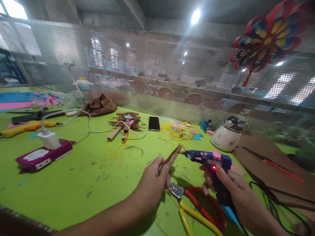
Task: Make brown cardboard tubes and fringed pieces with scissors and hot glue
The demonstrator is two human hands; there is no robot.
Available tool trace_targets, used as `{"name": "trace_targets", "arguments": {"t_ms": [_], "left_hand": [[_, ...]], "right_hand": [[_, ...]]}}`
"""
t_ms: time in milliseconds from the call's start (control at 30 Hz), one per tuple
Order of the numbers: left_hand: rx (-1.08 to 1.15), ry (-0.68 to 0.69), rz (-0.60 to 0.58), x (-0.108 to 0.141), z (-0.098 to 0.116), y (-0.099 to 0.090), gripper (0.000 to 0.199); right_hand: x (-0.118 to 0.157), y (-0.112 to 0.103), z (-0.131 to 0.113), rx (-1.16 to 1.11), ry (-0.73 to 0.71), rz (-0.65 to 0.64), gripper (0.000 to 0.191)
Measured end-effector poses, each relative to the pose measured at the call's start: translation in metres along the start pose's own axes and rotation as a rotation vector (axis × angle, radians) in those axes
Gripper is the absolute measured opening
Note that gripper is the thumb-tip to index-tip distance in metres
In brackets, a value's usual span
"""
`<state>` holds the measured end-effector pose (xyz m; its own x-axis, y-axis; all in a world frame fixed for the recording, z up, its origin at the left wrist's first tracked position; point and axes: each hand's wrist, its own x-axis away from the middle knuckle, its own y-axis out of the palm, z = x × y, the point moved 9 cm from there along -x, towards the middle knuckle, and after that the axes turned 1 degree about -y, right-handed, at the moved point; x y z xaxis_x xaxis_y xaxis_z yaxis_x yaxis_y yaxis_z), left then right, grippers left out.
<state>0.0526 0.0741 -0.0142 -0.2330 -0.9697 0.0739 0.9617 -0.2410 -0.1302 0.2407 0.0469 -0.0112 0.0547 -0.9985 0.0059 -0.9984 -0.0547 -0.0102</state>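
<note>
In the head view my left hand (156,173) is closed around a narrow folded strip of brown cardboard (174,155), tilted up to the right. My right hand (230,183) grips a dark blue glue gun (209,158) with a red light glowing on its side. The gun's nozzle points left, at or very close to the strip's upper end; whether they touch I cannot tell. Below and between my hands lie pliers (177,190) with a red and a yellow handle, partly behind my left fingers.
A purple power strip (46,154) with a white charger stands left, near a yellow glue gun (29,127). Farther back are brown cardboard pieces with tubes (126,125), a phone (154,123), yellow string scraps (180,131) and a white kettle-like jug (227,134). A perforated metal screen (147,72) borders the table.
</note>
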Motion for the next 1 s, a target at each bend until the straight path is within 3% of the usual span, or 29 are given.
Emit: {"name": "trace_targets", "arguments": {"t_ms": [367,567,1000], "left_hand": [[0.027,0.002,-0.024,0.001,-0.001,0.002,0.021],[0.004,0.002,-0.024,0.003,0.002,0.002,0.023],[0.050,-0.018,-0.024,0.003,0.002,0.002,0.022]], "right_hand": [[-0.002,-0.002,-0.010,0.038,-0.026,0.042,0.044],[-0.002,-0.005,-0.015,-0.012,-0.039,0.115,0.041],[-0.002,-0.008,-0.016,-0.008,-0.061,0.145,0.042]]}}
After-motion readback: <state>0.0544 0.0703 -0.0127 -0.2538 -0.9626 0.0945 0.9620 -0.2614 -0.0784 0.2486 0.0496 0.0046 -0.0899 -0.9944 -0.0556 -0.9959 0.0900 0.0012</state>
